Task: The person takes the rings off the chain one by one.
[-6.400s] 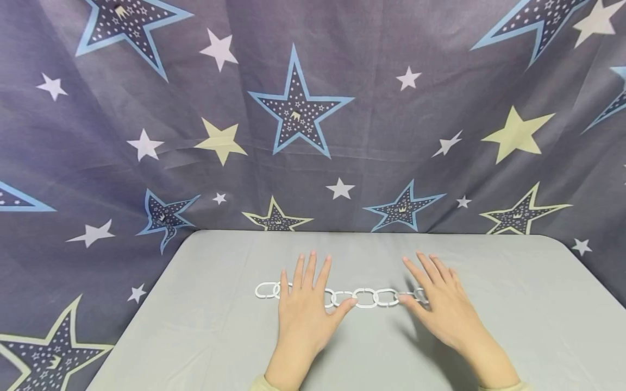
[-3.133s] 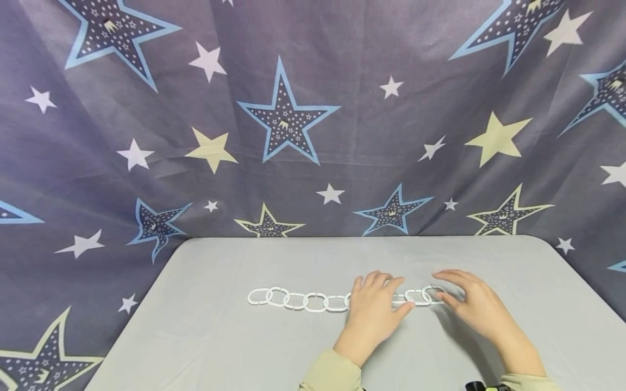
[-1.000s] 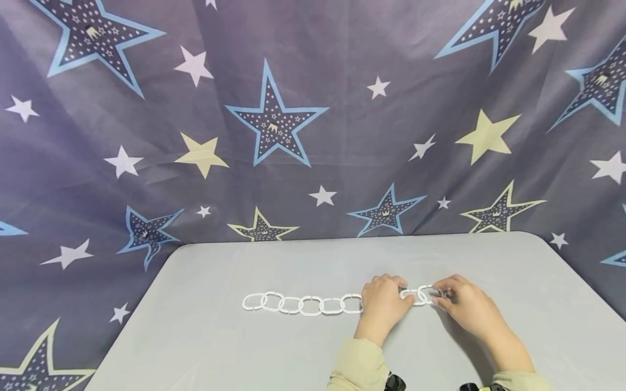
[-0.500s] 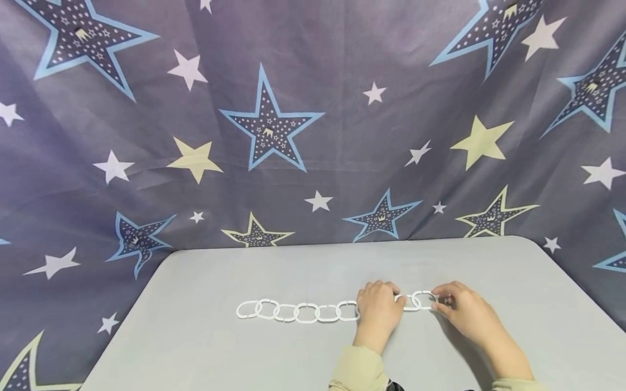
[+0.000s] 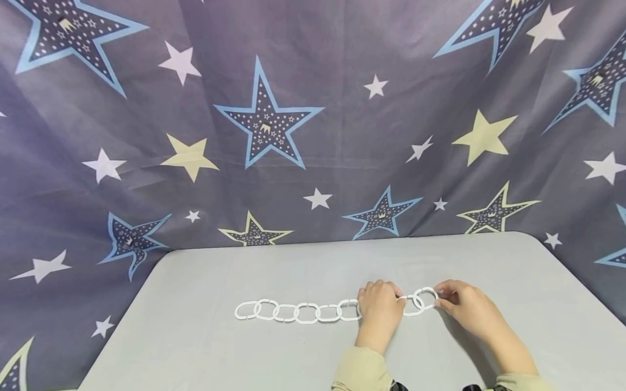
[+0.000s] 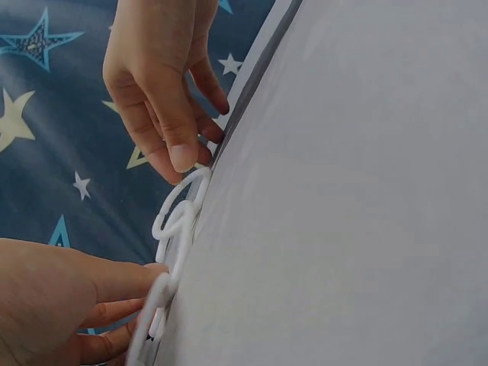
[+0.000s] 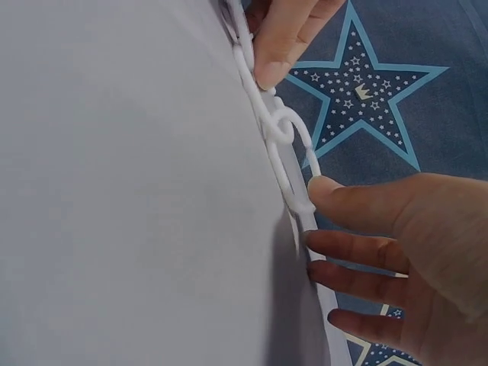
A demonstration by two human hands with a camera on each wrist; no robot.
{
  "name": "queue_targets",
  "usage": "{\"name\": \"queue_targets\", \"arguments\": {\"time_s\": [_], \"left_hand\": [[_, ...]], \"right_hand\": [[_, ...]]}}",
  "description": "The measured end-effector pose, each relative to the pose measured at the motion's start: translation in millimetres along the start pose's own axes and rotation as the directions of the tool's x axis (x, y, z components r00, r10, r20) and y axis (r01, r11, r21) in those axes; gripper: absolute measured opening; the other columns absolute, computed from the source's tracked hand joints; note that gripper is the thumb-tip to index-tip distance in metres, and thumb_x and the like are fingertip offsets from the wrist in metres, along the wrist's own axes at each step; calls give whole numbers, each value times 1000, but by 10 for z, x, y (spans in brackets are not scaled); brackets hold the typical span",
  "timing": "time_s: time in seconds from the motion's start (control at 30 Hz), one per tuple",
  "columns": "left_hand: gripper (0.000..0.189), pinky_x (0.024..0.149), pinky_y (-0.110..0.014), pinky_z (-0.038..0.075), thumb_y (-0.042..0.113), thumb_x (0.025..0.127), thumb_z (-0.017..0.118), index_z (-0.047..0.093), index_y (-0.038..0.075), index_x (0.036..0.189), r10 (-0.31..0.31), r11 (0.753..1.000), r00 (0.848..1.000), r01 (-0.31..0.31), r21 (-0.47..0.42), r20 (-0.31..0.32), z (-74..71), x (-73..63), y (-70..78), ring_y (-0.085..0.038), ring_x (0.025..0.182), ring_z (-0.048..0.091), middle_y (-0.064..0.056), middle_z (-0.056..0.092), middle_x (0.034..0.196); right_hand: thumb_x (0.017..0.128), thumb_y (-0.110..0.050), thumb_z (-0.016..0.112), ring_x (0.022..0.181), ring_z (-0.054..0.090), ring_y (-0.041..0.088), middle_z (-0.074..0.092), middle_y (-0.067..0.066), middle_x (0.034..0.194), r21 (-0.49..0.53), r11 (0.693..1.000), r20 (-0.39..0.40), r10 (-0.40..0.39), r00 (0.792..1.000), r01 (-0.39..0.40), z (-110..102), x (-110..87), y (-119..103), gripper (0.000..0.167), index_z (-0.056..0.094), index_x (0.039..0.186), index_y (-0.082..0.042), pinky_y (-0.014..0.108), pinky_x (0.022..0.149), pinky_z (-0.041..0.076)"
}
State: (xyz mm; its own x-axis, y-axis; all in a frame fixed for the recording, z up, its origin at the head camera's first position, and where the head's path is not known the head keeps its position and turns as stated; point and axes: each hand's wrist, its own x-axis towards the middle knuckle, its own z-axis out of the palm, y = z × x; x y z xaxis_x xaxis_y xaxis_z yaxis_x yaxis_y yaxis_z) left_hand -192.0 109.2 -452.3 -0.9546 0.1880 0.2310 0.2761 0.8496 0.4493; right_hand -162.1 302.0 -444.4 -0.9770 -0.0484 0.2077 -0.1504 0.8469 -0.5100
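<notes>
Grey-purple star-print cloth curtain [image 5: 337, 146]: hangs behind & round both sides; lg. blue-edged stars, smaller white & yellow ones.
Lt-grey flat desk [image 5: 235, 358]: rounded far corners; far edge runs along foot of curtain.
White plastic oval-link chain [image 5: 307, 322]: on desk, approx. parallel to far edge & well apart from it; runs from L half, past middle, into R half. 6 links in a row show on L part, then a hidden stretch, then 2 more at R end. Some links show a small slot.
Bare L hand [image 5: 379, 314]: just R of desk's middle, covering the hidden stretch; thumb & fingers pinching chain there.
Bare R hand [image 5: 470, 308]: nearer desk's R edge, at chain's R end; thumb & forefinger pinching white oval plastic end link [image 7: 303, 131], other fingers spread apart below thumb in R wrist view.
Beige-green cloth sleeves [image 5: 361, 369]: on both forearms, cut off at bottom of head view.
End link: btwn the 2 hands, close to R fingertips; tilted, looped thru its neighbour, which runs twd L hand.
Black wrist gear [image 5: 398, 386]: by both cuffs, mostly out of view; can't tell full shape.
</notes>
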Motion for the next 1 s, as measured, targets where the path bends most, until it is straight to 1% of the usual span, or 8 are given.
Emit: {"name": "queue_targets", "arguments": {"time_s": [0.13,0.3,0.43,0.57,0.67,0.83,1.0], "left_hand": [[7,75,-30,39,27,77,81,75,28,75,-4,1000,1000,4,-1,10,-8,19,11,-9,74,52,13,60,74],[9,76,-31,40,26,77,82,75,28,73,5,1000,1000,-5,-14,8,-14,26,5,-8,71,51,13,59,72],[10,72,-30,39,26,76,84,74,28,73,8,999,1000,-8,-33,-10,-28,18,-2,-7,69,51,14,61,71],[11,69,-29,38,24,75,84,74,28,72,7,998,999,-9,-55,-33,-37,23,-10,-7,67,52,17,62,69],[11,68,-28,37,22,74,83,74,28,72,4,997,999,-7,-73,-41,-42,23,-13,-6,66,51,18,61,66],[11,68,-28,37,20,76,83,74,27,74,-10,993,1000,6,-120,-28,-53,18,-20,-4,65,51,20,59,65],[11,68,-27,38,21,76,83,73,27,76,-13,990,1000,11,-140,-16,-50,23,-29,-4,65,51,20,59,65]], "right_hand": [[81,-13,79,75,65,17,67,-4,82,4,1000,3,5,1000,-5,-29,60,-18,21,71,100,-7,48,71,51],[83,-10,77,74,64,18,66,-3,80,28,1000,56,0,998,-1,-15,155,-56,18,71,99,-5,45,70,51],[84,-8,75,74,61,17,66,-3,79,25,1000,84,6,996,-8,29,203,-81,12,71,96,-6,43,69,50],[86,-8,74,72,59,15,65,-4,77,10,1000,82,18,996,-19,61,221,-89,6,70,90,-9,41,67,48],[88,-9,73,72,61,16,67,-3,78,6,999,69,33,997,-33,64,215,-91,5,68,87,-11,43,68,48],[89,-10,72,71,60,15,66,-4,77,4,999,51,40,998,-41,51,194,-110,5,67,87,-11,42,66,47],[88,-10,72,68,58,13,64,-6,74,4,1000,44,15,999,-15,46,192,-141,6,67,87,-11,39,63,46]]}}
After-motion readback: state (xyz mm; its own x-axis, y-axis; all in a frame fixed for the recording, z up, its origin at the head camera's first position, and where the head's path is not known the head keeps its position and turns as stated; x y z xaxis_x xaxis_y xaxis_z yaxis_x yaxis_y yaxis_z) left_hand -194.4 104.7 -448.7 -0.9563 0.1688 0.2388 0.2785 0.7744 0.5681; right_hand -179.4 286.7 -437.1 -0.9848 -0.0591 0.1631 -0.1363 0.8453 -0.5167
